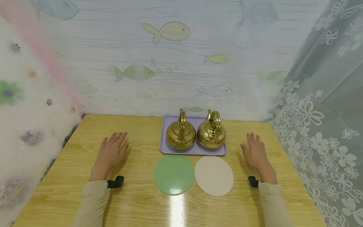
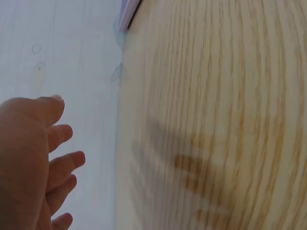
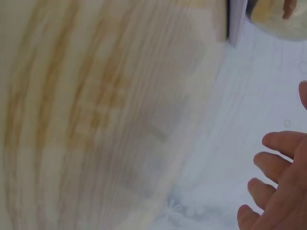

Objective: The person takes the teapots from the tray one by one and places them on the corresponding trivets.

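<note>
My left hand (image 1: 111, 152) is held over the left part of the table, palm down with relaxed fingers, and holds nothing. On the other side my right hand (image 1: 256, 153) is likewise relaxed and holds nothing. Between them, two shiny gold kettles with arched handles, a left kettle (image 1: 181, 135) and a right kettle (image 1: 211, 135), stand side by side on a lilac tray (image 1: 193, 151). In front of the tray lie a round green mat (image 1: 174, 175) and a round pale pink mat (image 1: 214, 175). The right wrist view catches part of a kettle (image 3: 280, 21) past the tray's edge.
The wood-grain table (image 1: 136, 205) reaches back to a pale fish-print curtain (image 1: 175, 75). A flower-print cloth (image 1: 25, 132) hangs at the left, and a sheer curtain with white flowers (image 1: 320, 138) at the right. Black wrist devices (image 1: 116, 182) stick out at both cuffs.
</note>
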The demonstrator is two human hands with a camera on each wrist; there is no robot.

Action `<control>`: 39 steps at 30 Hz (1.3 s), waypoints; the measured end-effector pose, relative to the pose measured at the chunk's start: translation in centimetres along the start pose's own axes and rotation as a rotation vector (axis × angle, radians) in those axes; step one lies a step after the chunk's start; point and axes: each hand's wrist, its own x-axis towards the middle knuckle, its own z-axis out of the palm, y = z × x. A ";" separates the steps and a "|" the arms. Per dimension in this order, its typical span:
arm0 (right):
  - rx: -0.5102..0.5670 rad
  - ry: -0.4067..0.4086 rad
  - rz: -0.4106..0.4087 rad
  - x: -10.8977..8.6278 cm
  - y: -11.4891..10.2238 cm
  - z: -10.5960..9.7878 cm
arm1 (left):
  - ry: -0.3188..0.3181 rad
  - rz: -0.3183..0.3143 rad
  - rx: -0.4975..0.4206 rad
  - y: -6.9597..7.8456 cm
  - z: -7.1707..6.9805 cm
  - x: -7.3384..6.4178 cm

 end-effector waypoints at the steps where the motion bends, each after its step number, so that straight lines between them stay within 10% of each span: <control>1: 0.002 0.007 -0.005 -0.1 -0.1 -0.1 | 0.000 0.009 -0.006 0.1 -0.1 -0.1; 26: 0.012 0.023 -0.121 -4.6 -5.0 -1.5 | 0.003 0.169 -0.073 1.2 0.9 0.0; 39: 0.210 0.097 -0.351 -5.7 -8.6 0.4 | -0.005 0.233 -0.098 2.4 1.2 0.5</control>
